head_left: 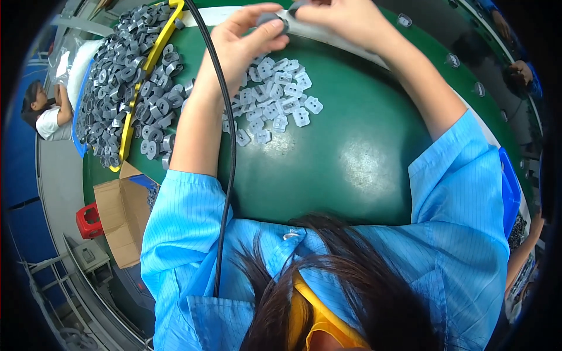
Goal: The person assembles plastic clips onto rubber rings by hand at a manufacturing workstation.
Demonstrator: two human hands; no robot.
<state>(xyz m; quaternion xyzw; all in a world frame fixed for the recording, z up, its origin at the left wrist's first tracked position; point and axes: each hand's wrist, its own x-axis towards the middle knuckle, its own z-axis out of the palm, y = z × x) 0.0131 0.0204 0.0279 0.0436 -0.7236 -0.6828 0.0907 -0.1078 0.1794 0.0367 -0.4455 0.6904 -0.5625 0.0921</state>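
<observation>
My left hand (237,44) is at the far edge of the green table, its thumb and fingers closed round a small grey round plastic part (271,20). Just to its right, my right hand (348,22) pinches a dark grey piece (297,7), smeared by motion and cut by the upper edge, so its exact shape is hidden. The two pieces are close but apart. Below my left hand, many flat translucent plastic pieces (280,93) with small holes lie loosely spread on the green tabletop (328,158).
Grey ring-shaped parts (161,105) are heaped at left, beside and inside a yellow-edged tray (130,126). A black cable (233,146) hangs across my left forearm. Below left are a cardboard box (120,216) and red stool (88,221). Small clear parts (452,60) sit spaced along the right-hand belt; co-workers sit at both sides.
</observation>
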